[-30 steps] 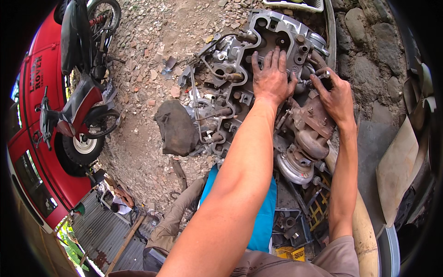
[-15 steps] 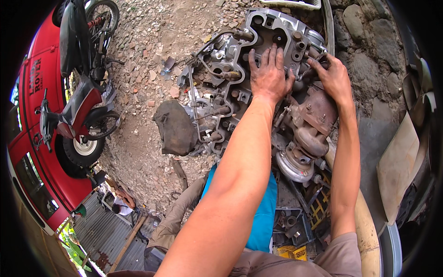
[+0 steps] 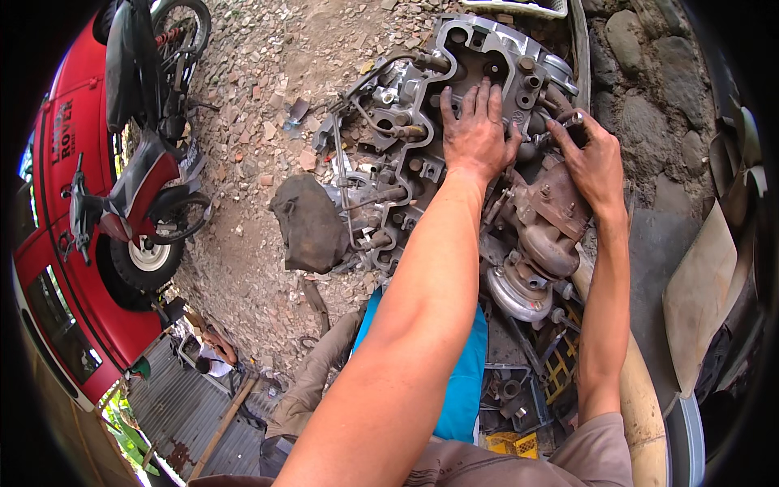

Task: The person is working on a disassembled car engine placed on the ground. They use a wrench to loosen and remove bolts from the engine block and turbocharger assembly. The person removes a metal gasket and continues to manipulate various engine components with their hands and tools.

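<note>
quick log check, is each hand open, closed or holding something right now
Left hand: open, palm down on the engine.
Right hand: curled at the engine's side; cannot tell if it holds anything.

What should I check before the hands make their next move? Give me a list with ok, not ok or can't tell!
1. Left hand steady on something: ok, it rests on the engine, fingers spread.
2. Right hand has a firm grip: cannot tell, the curled fingers partly hide what they touch at the engine's side.
3. Gloves on: not ok, both hands are bare.
4. Dark cloth-like bundle away from the hands: ok, it lies left of both, apart from them.
5. Bolts on the rusty part tight: cannot tell, looking doesn't show tightness.
6. Motorbike away from the hands: ok, it's far over to the left.
</note>
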`<state>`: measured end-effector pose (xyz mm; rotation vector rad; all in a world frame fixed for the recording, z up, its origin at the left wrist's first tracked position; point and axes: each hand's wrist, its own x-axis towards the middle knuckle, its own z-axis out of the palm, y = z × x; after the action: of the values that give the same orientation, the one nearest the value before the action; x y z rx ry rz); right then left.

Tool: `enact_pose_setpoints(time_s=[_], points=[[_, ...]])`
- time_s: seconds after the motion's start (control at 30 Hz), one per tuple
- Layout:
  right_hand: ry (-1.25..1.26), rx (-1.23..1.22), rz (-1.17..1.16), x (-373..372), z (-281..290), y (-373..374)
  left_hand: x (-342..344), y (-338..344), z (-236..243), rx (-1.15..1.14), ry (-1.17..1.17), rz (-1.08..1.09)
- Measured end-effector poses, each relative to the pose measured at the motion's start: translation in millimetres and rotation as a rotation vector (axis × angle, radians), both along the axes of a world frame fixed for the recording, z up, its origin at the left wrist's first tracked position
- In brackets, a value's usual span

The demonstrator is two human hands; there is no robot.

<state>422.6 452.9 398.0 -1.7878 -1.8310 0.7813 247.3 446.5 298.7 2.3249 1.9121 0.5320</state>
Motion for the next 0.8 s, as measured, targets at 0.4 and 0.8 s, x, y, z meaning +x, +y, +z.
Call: enact_pose_setpoints(time_s=[0.4,0.8], points=[[-0.006,0.044,0.228,-11,-4,-12,0,0,1,0.007,0.012,-0.009],[-0.035,-0.316,-0.197,8,-29,37,0,1,1,0.014,0.005,-0.01]])
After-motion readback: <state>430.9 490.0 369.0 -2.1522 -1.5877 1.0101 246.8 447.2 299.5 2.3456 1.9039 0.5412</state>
